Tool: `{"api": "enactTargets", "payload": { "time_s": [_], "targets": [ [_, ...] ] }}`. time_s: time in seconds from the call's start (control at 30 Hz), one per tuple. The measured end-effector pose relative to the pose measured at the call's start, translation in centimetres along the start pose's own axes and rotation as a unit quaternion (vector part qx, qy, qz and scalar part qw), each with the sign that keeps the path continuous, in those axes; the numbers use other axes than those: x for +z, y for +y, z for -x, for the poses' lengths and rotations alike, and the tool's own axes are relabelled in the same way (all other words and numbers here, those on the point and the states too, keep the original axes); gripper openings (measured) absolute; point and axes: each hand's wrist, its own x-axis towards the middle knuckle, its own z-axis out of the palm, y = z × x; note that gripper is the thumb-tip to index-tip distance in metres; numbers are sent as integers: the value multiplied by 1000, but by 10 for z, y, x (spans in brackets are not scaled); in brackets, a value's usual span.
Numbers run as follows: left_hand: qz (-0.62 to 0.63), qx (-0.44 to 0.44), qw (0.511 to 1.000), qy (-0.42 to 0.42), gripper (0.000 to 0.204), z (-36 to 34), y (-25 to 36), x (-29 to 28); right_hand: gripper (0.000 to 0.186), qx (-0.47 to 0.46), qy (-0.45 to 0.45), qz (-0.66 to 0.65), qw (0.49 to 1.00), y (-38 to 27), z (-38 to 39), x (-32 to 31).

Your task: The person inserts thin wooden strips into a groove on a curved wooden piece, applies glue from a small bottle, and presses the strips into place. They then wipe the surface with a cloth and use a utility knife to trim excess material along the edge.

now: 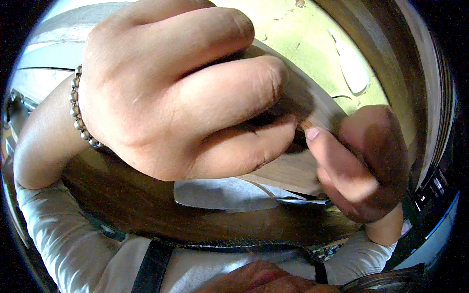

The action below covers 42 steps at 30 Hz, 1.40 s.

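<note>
My left hand (181,93), very close to the camera, is closed with its fingers curled. A beaded bracelet (78,110) circles that wrist. My right hand (366,166) is also closed, its thumb and finger pinched together at the left hand's fingertips. Between the two hands shows the end of a small thin orange-brown piece (306,125), too little of it to tell its kind. The right thumb presses on this piece. What the left fingers hold is hidden behind them.
Below the hands is a dark brown wooden surface (132,195) with a pale whitish flat thing (220,195) on it. Beyond lies a yellow-green surface (298,34) bearing a white elongated object (353,71). Dark straps (151,266) cross my white shirt.
</note>
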Motion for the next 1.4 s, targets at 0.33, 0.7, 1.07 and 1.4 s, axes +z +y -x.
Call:
{"api": "enactTargets", "payload": {
  "time_s": [0.33,0.7,1.07,1.4],
  "targets": [
    [-1,19,999,29,37,5,-6,3,40,-7,70,-24,997,2,-6,7],
    [-11,34,998,49,39,6,-9,6,39,18,24,-34,999,-3,-17,-2],
    [-20,31,999,24,41,7,-10,-1,43,22,35,-36,998,-3,-14,-1],
    [-7,19,1000,22,39,8,-5,0,44,-1,40,-49,998,1,-11,2]
  ]
}}
